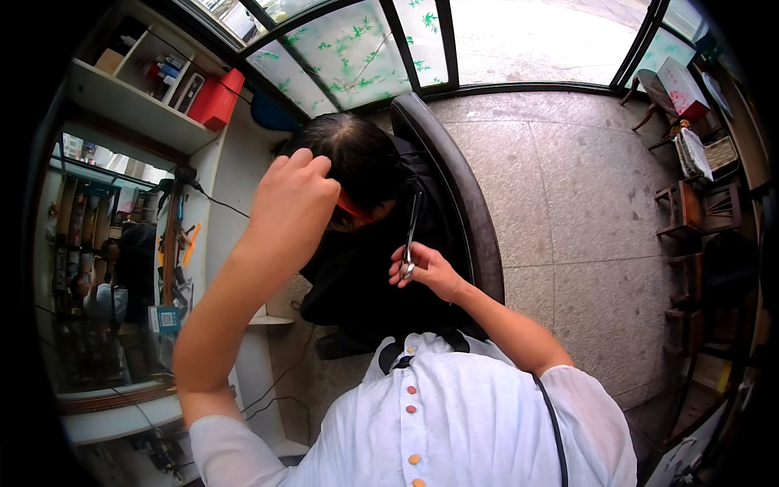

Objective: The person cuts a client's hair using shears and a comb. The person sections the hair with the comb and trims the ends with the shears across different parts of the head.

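A seated person in a black cape [357,280] has dark hair [357,150] in front of me. Raised over the near left side of that head is my left hand [296,195], its fingers curled. From under it an orange-red comb [355,209] shows against the hair; its grip end is hidden by the hand. My right hand [426,272] holds a pair of hair scissors [412,227] by the handles, in front of the cape. Their blades point up and away, close together, just right of the hair and apart from it.
A dark padded chair [458,178] curves round the person's right. To my left are a mirror [105,284] and a white shelf [138,93] with a red box [217,99]. Cables [280,398] hang low there. Wooden chairs [682,211] line the right wall.
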A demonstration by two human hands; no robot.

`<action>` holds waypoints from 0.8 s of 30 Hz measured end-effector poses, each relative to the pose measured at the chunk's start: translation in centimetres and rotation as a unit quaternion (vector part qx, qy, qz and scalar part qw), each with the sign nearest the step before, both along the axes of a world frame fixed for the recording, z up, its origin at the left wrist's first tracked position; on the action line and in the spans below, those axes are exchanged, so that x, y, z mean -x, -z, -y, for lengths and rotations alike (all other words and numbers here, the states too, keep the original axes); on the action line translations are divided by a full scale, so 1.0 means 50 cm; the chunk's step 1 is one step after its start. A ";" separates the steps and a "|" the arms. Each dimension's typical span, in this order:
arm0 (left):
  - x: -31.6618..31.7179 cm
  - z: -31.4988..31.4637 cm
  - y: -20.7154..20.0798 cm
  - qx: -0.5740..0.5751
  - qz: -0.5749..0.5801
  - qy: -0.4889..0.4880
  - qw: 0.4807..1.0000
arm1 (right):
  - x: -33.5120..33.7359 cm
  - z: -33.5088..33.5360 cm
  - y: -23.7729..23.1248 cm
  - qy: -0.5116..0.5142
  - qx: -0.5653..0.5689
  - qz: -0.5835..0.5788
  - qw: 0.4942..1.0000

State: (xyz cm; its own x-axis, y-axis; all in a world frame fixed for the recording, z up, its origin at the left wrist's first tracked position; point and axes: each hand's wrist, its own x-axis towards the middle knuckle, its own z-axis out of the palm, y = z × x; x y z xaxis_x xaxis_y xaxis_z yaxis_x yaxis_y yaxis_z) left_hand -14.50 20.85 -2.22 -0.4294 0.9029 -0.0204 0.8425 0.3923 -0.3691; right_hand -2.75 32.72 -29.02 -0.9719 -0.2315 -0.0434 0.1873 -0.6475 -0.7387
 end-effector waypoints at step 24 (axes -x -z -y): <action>0.049 -0.069 -0.048 -0.070 -0.021 0.061 0.995 | 0.055 -0.050 -0.021 -0.010 -0.123 -0.071 0.990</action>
